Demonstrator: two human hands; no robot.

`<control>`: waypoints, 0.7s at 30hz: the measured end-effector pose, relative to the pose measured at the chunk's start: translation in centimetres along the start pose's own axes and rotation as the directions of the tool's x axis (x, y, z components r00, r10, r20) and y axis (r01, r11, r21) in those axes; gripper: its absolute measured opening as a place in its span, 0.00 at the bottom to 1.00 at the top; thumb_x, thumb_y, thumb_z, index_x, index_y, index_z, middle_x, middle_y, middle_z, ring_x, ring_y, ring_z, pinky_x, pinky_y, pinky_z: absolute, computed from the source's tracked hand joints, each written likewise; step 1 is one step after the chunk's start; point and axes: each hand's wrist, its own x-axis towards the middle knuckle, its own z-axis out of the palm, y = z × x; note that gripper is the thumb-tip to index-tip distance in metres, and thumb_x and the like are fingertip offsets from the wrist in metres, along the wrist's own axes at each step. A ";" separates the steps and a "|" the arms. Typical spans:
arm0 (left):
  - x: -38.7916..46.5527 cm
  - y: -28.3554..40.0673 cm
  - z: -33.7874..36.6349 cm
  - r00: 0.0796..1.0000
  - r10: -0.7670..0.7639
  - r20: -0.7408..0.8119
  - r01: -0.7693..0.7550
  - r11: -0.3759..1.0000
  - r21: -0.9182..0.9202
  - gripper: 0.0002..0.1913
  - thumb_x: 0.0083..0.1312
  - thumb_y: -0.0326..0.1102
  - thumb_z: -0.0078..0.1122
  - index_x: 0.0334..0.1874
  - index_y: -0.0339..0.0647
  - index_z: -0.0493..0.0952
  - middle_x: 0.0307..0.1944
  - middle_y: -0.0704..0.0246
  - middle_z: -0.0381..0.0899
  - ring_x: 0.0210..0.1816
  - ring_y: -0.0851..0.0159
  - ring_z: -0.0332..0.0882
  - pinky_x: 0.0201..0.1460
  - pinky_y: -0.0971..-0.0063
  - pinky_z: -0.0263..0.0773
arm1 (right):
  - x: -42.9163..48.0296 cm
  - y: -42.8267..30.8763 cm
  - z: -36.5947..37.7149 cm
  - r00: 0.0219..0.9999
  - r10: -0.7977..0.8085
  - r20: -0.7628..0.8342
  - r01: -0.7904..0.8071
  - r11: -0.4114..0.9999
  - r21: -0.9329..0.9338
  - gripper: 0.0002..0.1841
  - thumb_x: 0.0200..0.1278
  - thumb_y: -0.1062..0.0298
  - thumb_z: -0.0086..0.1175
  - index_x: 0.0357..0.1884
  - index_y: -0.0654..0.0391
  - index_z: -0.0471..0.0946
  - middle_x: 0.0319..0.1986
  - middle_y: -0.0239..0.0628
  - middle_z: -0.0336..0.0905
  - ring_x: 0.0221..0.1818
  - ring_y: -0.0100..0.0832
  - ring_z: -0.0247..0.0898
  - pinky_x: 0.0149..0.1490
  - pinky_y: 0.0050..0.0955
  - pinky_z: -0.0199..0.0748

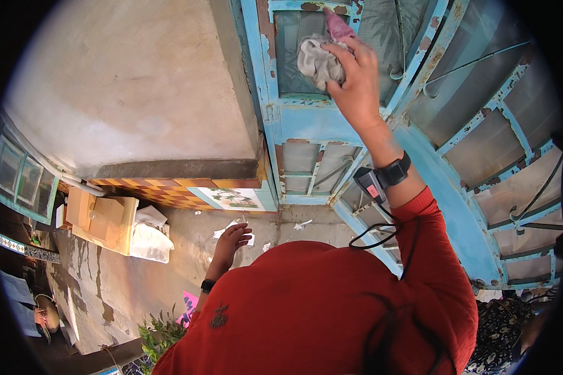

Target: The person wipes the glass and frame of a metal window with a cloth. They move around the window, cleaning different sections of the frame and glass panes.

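My right hand (359, 79) is raised at the top, gripping a bunched greyish-white cloth (321, 61). The cloth is at the upper screened pane (294, 83) of a peeling light-blue door (316, 123); whether it presses on the pane is hard to tell. A pink cloth (338, 26) extends up from behind my fingers, and its lower end is hidden by them. Lower down, my left hand (233, 240) hangs over the floor in front of my red top, empty, with its fingers loosely bent and slightly apart.
Another blue door leaf (455, 183) with metal bars stands to the right. A plastered wall (136, 84) with a tiled base (169, 193) is at left. Cardboard boxes (101, 220), paper scraps (302, 224) and a plant (162, 330) lie below. A person in patterned clothing (499, 333) is at lower right.
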 end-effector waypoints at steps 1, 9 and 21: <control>-0.1 -0.1 0.0 1.000 0.005 0.000 -0.005 1.000 -0.002 0.18 0.73 0.35 0.47 0.61 0.34 0.72 0.51 0.62 0.81 0.49 0.65 0.79 0.56 0.72 0.73 | 3.2 -0.7 0.0 0.996 -0.066 -0.065 0.062 0.997 -0.051 0.28 0.37 0.79 0.63 0.48 0.50 0.80 0.51 0.37 0.73 0.56 0.47 0.65 0.58 0.43 0.68; -1.2 -1.4 -1.3 0.998 -0.018 -0.061 0.016 0.999 -0.038 0.18 0.73 0.36 0.48 0.61 0.36 0.72 0.52 0.62 0.81 0.51 0.65 0.79 0.55 0.72 0.73 | 10.6 -4.8 7.4 0.951 -0.308 -0.037 0.301 0.946 -0.119 0.25 0.40 0.79 0.60 0.48 0.55 0.79 0.53 0.39 0.72 0.59 0.46 0.64 0.62 0.41 0.64; -2.8 -3.4 -3.4 0.989 -0.059 -0.139 0.051 0.997 -0.061 0.18 0.72 0.35 0.48 0.60 0.36 0.72 0.51 0.63 0.81 0.48 0.67 0.80 0.53 0.74 0.73 | -21.4 0.0 11.0 0.646 0.021 0.763 -0.076 0.996 0.037 0.19 0.41 0.72 0.61 0.42 0.58 0.80 0.48 0.37 0.76 0.55 0.42 0.66 0.61 0.38 0.63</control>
